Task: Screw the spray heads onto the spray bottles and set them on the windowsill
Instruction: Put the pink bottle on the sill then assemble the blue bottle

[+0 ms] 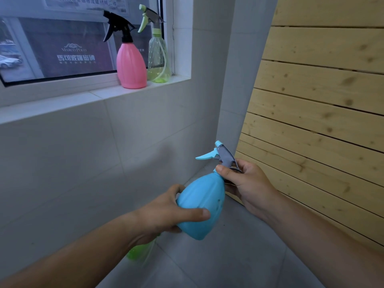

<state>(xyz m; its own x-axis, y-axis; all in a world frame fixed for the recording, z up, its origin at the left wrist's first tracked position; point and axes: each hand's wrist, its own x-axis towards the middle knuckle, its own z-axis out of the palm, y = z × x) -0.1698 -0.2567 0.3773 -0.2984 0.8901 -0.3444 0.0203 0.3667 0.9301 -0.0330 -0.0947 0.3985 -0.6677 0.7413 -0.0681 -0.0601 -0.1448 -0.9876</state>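
Observation:
I hold a blue spray bottle [202, 204] tilted in front of me. My left hand [166, 210] wraps its wide lower body. At the bottle's neck, my right hand [245, 183] grips the collar of the blue and grey spray head [222, 155], which sits on top. On the white windowsill [104, 94] stand a pink bottle with a black spray head [131, 65] and, to its right, a clear green bottle with a green spray head [158, 57]. A green bottle [139, 251] on the floor is mostly hidden under my left forearm.
A wooden slatted panel [322, 100] leans along the right. Grey tiled wall [83, 163] runs below the sill, and a tiled column [232, 80] stands at the corner. The floor [228, 256] is grey tile. The window [62, 42] shows a sign outside.

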